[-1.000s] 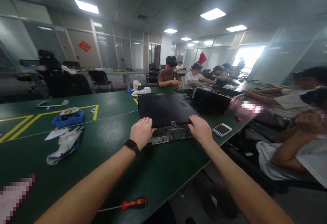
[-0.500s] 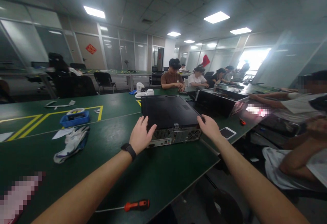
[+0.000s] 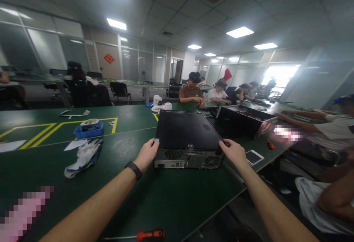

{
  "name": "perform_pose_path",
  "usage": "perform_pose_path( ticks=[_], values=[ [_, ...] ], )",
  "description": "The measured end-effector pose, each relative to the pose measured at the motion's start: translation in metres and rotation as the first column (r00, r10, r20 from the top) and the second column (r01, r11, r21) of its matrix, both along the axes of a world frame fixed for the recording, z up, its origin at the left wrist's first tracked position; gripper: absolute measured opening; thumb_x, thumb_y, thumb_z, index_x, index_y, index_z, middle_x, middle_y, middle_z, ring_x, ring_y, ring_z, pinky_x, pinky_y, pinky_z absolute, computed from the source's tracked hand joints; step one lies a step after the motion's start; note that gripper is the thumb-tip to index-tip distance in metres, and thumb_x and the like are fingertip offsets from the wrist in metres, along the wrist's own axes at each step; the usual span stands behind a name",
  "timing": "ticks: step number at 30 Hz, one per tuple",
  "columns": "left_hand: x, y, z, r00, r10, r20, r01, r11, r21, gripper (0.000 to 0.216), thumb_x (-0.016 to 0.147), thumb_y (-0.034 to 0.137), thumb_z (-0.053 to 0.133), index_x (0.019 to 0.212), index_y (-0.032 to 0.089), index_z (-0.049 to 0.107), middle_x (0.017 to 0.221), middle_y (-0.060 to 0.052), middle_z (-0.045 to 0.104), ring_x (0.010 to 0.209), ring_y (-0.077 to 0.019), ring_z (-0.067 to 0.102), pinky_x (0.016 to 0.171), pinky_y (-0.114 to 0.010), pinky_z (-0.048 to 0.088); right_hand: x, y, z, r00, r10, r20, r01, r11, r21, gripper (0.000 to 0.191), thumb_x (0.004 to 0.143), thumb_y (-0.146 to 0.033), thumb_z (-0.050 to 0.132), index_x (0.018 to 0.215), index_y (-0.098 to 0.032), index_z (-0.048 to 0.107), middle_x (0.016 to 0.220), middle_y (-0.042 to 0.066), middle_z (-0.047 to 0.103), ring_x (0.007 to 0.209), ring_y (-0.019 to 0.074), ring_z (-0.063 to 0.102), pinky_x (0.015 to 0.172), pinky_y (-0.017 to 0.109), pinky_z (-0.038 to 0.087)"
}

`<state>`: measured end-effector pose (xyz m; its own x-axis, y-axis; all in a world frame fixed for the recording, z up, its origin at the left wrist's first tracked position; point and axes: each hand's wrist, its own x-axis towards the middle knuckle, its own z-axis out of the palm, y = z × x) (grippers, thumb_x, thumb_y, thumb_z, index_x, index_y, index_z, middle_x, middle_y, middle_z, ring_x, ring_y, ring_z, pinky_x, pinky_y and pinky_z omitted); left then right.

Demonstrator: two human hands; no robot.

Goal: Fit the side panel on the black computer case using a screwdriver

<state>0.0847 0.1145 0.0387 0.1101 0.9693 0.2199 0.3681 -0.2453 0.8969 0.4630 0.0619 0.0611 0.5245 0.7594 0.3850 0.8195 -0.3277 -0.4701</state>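
A black desktop computer case (image 3: 186,127) lies flat on the green table, its rear panel with vents, ports and a round fan facing me. My left hand (image 3: 147,154) is closed on the case's near left edge, thumb by the top corner and the other fingers largely hidden. On the opposite edge, my right hand (image 3: 232,153) grips the near right corner, thumb along the top cover. A red-and-black screwdriver (image 3: 151,235) lies at the table's near edge, partly out of frame.
To the left are work gloves (image 3: 84,155), a blue tray (image 3: 89,130) and white paper. An opened computer case (image 3: 240,121) stands to the right, with a white phone (image 3: 254,157) nearer. Co-workers sit beyond it and along the right side. The table edge (image 3: 218,205) runs close on my right.
My left hand has gone from lying spread on the cover's corner to gripping the left edge. The right hand has closed around its corner. My view has tilted up and turned slightly left.
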Motion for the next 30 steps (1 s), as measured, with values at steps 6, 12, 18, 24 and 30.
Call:
perform_pose_path(
  ticks=[6, 12, 18, 24, 30],
  values=[
    [-0.006, -0.002, 0.001, 0.998, 0.034, 0.055, -0.033, 0.999, -0.022, 0.036, 0.095, 0.040, 0.061, 0.125, 0.019, 0.063, 0.129, -0.009, 0.063, 0.109, -0.0246, 0.064, 0.091, -0.045, 0.056, -0.013, -0.007, -0.007, 0.994, 0.038, -0.104, -0.038, 0.999, 0.004, 0.058, 0.094, -0.057, 0.040, 0.120, -0.020, 0.076, 0.114, 0.012, 0.077, 0.104, 0.0304, 0.072, 0.082, 0.036, 0.054],
    [-0.026, 0.002, -0.002, 0.994, 0.090, 0.066, -0.089, 0.996, -0.019, 0.038, 0.095, 0.039, 0.061, 0.127, 0.019, 0.062, 0.130, -0.010, 0.063, 0.109, -0.0243, 0.064, 0.092, -0.046, 0.056, -0.032, -0.028, -0.010, 0.985, 0.105, -0.135, -0.109, 0.994, -0.018, 0.054, 0.092, -0.055, 0.044, 0.122, -0.022, 0.075, 0.118, 0.011, 0.076, 0.110, 0.0316, 0.070, 0.089, 0.037, 0.052],
    [-0.049, 0.005, -0.004, 0.992, 0.112, 0.055, -0.111, 0.994, -0.014, 0.039, 0.095, 0.039, 0.062, 0.128, 0.019, 0.061, 0.130, -0.011, 0.062, 0.109, -0.0242, 0.064, 0.091, -0.046, 0.056, -0.048, -0.042, -0.013, 0.980, 0.138, -0.145, -0.146, 0.988, -0.047, 0.059, 0.092, -0.058, 0.042, 0.127, -0.021, 0.072, 0.118, 0.013, 0.076, 0.113, 0.0349, 0.067, 0.092, 0.040, 0.050],
    [-0.056, -0.014, -0.007, 0.991, 0.128, 0.032, -0.128, 0.992, -0.011, 0.038, 0.095, 0.039, 0.061, 0.127, 0.019, 0.061, 0.130, -0.010, 0.063, 0.109, -0.0242, 0.064, 0.091, -0.046, 0.056, -0.051, -0.042, -0.005, 0.971, 0.166, -0.171, -0.179, 0.982, -0.066, 0.062, 0.090, -0.056, 0.043, 0.129, -0.017, 0.071, 0.119, 0.014, 0.075, 0.117, 0.0355, 0.065, 0.095, 0.040, 0.048],
    [-0.069, -0.042, -0.007, 0.981, 0.192, -0.008, -0.192, 0.981, -0.011, 0.037, 0.095, 0.040, 0.061, 0.125, 0.018, 0.062, 0.127, -0.010, 0.064, 0.108, -0.0239, 0.065, 0.091, -0.045, 0.056, -0.065, -0.039, 0.000, 0.965, 0.182, -0.190, -0.195, 0.979, -0.057, 0.061, 0.088, -0.055, 0.046, 0.128, -0.017, 0.072, 0.120, 0.013, 0.075, 0.117, 0.0348, 0.065, 0.096, 0.040, 0.048]
  ],
)
